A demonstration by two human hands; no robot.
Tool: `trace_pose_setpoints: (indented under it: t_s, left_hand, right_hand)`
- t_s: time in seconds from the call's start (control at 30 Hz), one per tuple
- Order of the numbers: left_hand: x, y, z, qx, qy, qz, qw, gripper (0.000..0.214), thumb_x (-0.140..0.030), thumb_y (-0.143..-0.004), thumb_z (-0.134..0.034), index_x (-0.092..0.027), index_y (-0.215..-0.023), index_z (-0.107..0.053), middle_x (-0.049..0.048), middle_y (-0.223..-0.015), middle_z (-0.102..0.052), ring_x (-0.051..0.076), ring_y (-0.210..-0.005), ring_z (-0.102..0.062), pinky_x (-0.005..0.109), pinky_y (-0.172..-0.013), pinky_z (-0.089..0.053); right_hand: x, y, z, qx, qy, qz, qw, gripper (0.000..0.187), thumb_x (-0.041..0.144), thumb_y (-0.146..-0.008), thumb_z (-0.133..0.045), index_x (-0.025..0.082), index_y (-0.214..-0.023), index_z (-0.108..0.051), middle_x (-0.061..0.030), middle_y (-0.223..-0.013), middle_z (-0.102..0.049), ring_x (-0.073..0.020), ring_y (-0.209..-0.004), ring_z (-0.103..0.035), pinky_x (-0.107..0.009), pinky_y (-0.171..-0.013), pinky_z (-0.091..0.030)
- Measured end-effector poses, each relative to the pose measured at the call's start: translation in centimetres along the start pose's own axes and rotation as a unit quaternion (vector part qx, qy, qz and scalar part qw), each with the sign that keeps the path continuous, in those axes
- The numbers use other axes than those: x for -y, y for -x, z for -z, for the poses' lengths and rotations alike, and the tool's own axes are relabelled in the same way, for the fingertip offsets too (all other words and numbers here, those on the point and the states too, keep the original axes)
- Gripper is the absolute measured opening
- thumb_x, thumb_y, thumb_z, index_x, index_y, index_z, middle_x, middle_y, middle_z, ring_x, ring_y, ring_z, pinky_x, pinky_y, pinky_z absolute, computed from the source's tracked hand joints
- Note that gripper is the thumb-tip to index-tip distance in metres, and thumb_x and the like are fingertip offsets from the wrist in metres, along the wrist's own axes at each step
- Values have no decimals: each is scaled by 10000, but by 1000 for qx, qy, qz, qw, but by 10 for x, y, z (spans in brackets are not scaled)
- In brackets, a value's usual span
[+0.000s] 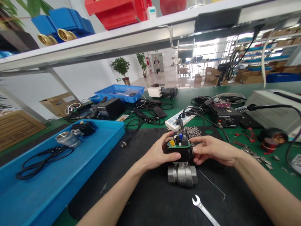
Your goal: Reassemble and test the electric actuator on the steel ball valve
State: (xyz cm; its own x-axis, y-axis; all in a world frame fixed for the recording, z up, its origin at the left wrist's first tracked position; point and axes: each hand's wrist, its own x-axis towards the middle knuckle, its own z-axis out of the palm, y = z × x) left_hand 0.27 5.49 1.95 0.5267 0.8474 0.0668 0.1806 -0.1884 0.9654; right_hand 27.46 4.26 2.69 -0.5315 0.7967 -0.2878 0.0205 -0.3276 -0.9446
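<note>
A black actuator housing [180,154] with a bare green circuit board [180,143] on top sits above a steel ball valve [182,174] on the black mat. My left hand [162,149] grips the housing's left side, thumb across its front. On the opposite side my right hand [208,149] has its fingers bent against the housing's right edge; what its fingertips pinch, if anything, is hidden. To the right of the valve lies a thin hex key [213,185]. An open-ended wrench [204,209] rests nearer to me.
A blue tray [103,157] at left holds another valve [68,138] and a coiled cable. Behind my hands are a white power strip [180,119] and many small nuts [191,131]. A soldering station [224,116] stands right. A shelf [117,34] spans overhead; a person [156,65] is far off.
</note>
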Motion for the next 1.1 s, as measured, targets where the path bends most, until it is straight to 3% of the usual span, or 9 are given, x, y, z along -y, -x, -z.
trace_pose_setpoints:
  t_s: [0.17, 0.37, 0.5, 0.63, 0.73, 0.83, 0.9, 0.97, 1.1]
  left_hand:
    - [12, -8, 0, -39, -9, 22, 999, 879, -485, -780, -823, -187, -1504, -422, 162, -1459, -573, 361, -1345, -551, 502, -1142, -419]
    - [17, -12, 1, -39, 0, 27, 999, 868, -489, -776, -825, -194, -1491, -430, 160, -1420, -605, 347, -1296, -593, 491, -1100, -459]
    - [16, -10, 1, -27, 3, 34, 999, 855, -494, -767, -830, -187, -1463, -440, 162, -1358, -647, 331, -1245, -629, 477, -1066, -482]
    - [11, 1, -1, 2, 10, 55, 998, 843, -513, -775, -816, -185, -1442, -419, 162, -1249, -695, 321, -1095, -702, 499, -972, -533]
    - [7, 12, -2, 28, 4, 57, 998, 895, -497, -751, -841, -217, -1462, -375, 152, -1301, -666, 309, -1105, -698, 493, -983, -528]
    - [6, 20, -1, 46, -2, 61, 997, 961, -504, -760, -833, -240, -1516, -303, 162, -1376, -615, 305, -1169, -672, 492, -1034, -497]
    - [8, 22, 1, 49, -6, 73, 996, 948, -535, -795, -790, -233, -1536, -282, 181, -1409, -586, 312, -1220, -646, 503, -1073, -467]
    - [10, 23, 2, 47, -18, 87, 995, 923, -569, -826, -744, -225, -1545, -278, 193, -1432, -564, 323, -1263, -619, 517, -1105, -436]
    - [9, 21, -3, 33, -41, 115, 992, 938, -627, -851, -679, -254, -1572, -208, 181, -1473, -543, 341, -1344, -557, 538, -1163, -362]
  right_hand:
    - [1, -1, 4, -35, 88, -4, 996, 619, 473, -852, -757, 128, -1347, -620, -154, -1089, -733, -180, -837, -710, -285, -667, -641]
    - [12, 4, 7, -73, 167, -11, 983, 581, 507, -875, -718, 144, -1323, -644, -154, -1122, -744, -209, -863, -717, -304, -671, -649]
    - [37, 25, 5, -164, 275, 23, 947, 599, 563, -883, -680, 177, -1338, -629, -134, -1079, -764, -247, -870, -740, -339, -676, -657]
    - [48, 72, -2, -283, 342, 61, 894, 608, 655, -838, -668, 233, -1275, -669, -106, -1073, -776, -268, -868, -748, -365, -704, -654]
    - [27, 117, -2, -355, 377, 59, 853, 608, 707, -796, -654, 282, -1228, -696, -103, -1108, -777, -290, -831, -760, -376, -694, -645]
    - [-15, 160, 6, -402, 448, 12, 798, 599, 714, -798, -625, 309, -1233, -702, -113, -1173, -765, -342, -926, -756, -393, -705, -637]
    - [-45, 185, 13, -427, 482, -18, 764, 623, 755, -760, -621, 319, -1195, -719, -89, -1134, -780, -332, -817, -765, -404, -644, -630]
    - [-69, 205, 18, -451, 507, -55, 733, 624, 772, -761, -600, 328, -1182, -724, -64, -1092, -792, -314, -743, -763, -415, -619, -623]
    - [-94, 228, 18, -465, 555, -52, 688, 569, 748, -802, -589, 295, -1105, -750, -69, -1086, -786, -311, -885, -760, -420, -734, -626]
